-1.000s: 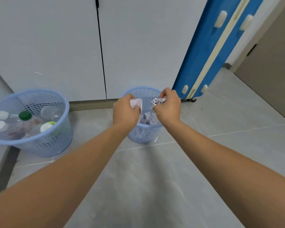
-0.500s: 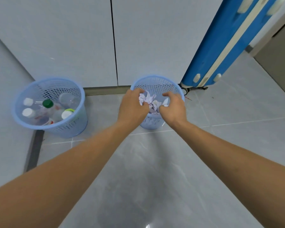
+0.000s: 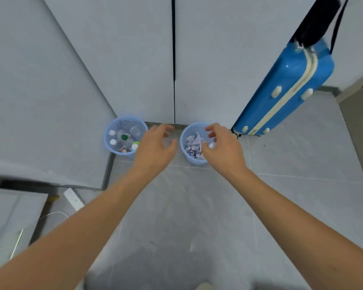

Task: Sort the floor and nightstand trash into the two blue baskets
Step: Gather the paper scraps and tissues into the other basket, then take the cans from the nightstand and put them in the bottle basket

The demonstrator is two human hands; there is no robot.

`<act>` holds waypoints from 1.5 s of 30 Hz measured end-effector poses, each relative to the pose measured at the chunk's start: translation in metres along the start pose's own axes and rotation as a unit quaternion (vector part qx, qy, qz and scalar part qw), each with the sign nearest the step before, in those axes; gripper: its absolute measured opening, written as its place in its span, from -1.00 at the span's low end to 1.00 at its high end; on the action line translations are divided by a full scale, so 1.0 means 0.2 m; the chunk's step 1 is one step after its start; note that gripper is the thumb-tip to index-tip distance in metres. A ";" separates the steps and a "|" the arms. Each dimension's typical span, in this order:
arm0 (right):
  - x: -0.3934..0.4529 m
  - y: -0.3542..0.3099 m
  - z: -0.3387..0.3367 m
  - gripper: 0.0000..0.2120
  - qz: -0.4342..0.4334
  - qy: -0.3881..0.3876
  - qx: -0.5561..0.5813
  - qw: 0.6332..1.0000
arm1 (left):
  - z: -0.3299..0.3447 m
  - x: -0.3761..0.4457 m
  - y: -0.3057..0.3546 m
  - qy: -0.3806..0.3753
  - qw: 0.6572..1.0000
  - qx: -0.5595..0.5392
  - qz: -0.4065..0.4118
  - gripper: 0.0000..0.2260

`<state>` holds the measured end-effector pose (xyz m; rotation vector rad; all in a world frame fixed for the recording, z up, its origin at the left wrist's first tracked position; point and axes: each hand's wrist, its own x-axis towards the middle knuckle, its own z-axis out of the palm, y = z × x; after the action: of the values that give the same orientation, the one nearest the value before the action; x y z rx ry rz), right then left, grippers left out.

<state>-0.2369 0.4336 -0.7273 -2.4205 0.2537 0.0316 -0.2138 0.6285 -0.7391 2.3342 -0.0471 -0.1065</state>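
Note:
Two blue mesh baskets stand on the floor against the white cabinet. The left basket holds several plastic bottles. The right basket holds crumpled paper. My left hand hovers between the baskets, fingers spread, holding nothing. My right hand is above the right basket's near right rim, fingers apart and empty, hiding part of that rim.
A blue hard-shell suitcase leans against the cabinet right of the baskets, a dark strap on top. White cabinet doors rise behind. At lower left lie a white power strip with cable and a pale furniture top. Grey tile floor lies in front.
Both hands let go of the crumpled paper, which now lies in the right basket. The hands opened and drew back and apart; the view rose, so the baskets look smaller.

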 end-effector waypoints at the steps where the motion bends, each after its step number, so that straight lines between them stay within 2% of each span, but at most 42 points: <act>1: -0.03 -0.12 -0.12 -0.70 -0.019 -0.013 -0.005 1.000 | -0.13 -0.04 0.10 0.009 1.000 -0.003 -0.010 -0.70; 4: -0.14 -0.52 -0.42 -0.67 -0.076 -0.065 -0.034 0.994 | -0.54 -0.20 0.34 0.052 0.999 -0.001 -0.010 -0.68; 7: -0.27 -0.95 -0.56 -0.64 -0.150 -0.109 -0.044 0.982 | -0.98 -0.37 0.50 0.088 0.996 0.019 -0.008 -0.65; 12: -0.51 -1.62 -0.51 -0.74 -0.263 -0.171 -0.040 0.949 | -1.71 -0.70 0.55 0.181 0.980 0.076 -0.035 -0.68; 18: -0.74 -2.29 -0.30 -0.78 -0.406 -0.253 -0.050 0.877 | -2.34 -1.17 0.34 0.313 0.935 0.098 -0.131 -0.70; 21: -0.83 -2.55 -0.18 -0.78 -0.452 -0.289 -0.072 0.841 | -2.46 -1.35 0.17 0.370 0.904 0.076 -0.203 -0.71; 27: -0.92 -2.81 -0.01 -0.79 -0.521 -0.344 -0.103 0.774 | -2.51 -1.55 -0.07 0.415 0.853 0.043 -0.314 -0.74; 34: -0.91 -2.94 0.37 -0.75 -0.521 -0.415 -0.110 0.738 | -2.56 -1.69 -0.25 0.426 0.812 0.039 -0.398 -0.80; 39: -0.86 -3.06 0.73 -0.72 -0.536 -0.439 -0.102 0.715 | -2.58 -1.62 -0.46 0.425 0.786 0.040 -0.448 -0.76; 42: -0.82 -3.12 0.98 -0.72 -0.542 -0.454 -0.102 0.700 | -2.61 -1.52 -0.59 0.450 0.760 0.036 -0.467 -0.74; 45: -0.78 -3.17 1.25 -0.71 -0.532 -0.447 -0.112 0.710 | -2.63 -1.41 -0.78 0.461 0.750 0.012 -0.474 -0.73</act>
<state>-0.2571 1.0916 -0.4951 -2.0995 -1.6378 0.7080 -0.4456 1.1332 -0.4710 1.9439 1.6209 0.5564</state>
